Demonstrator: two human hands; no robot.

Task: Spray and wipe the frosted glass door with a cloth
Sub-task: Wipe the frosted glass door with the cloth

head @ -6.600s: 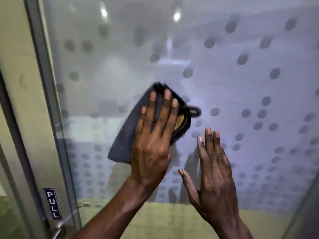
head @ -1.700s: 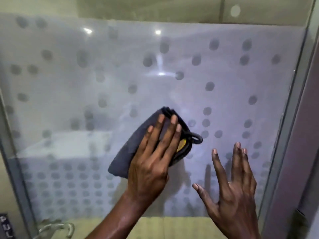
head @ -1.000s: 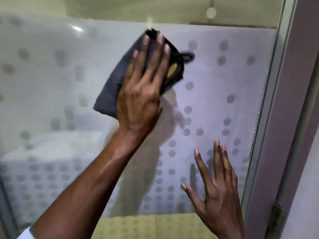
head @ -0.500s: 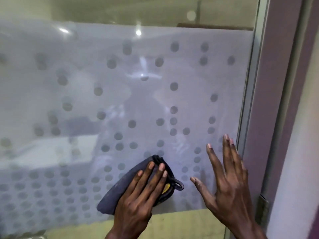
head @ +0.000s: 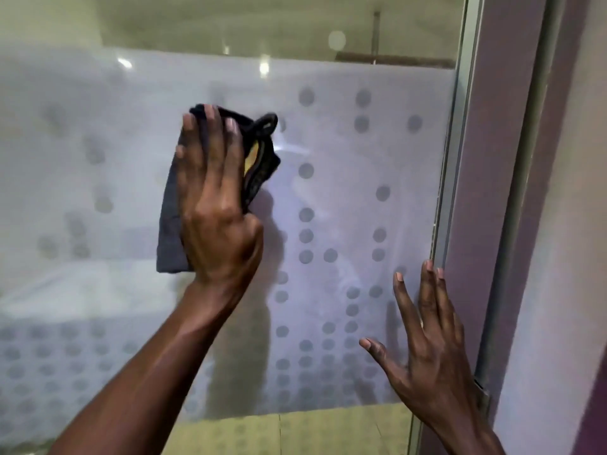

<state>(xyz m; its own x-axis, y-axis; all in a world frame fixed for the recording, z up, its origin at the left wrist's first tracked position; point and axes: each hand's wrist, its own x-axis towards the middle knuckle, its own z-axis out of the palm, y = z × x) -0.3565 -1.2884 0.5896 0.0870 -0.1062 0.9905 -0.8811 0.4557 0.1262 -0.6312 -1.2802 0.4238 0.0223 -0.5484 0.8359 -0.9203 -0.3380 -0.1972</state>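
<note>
Light is soft and fairly dim, with a cool lilac cast over the frosted glass door [head: 345, 198]. Three small bright glints, probably ceiling lamps reflected, sit along the top edge of the frosted band, and a short white streak of glare lies just right of the cloth [head: 259, 152]. The left hand [head: 216, 208] and its forearm throw a broad, soft-edged shadow on the glass below and to the right of the cloth; the right hand [head: 430, 349] casts a fainter one close beside its fingers. The dots left of the cloth are smeared and hazy, those to its right sharper. The door frame [head: 460, 159] bows slightly, showing wide-angle distortion.
</note>
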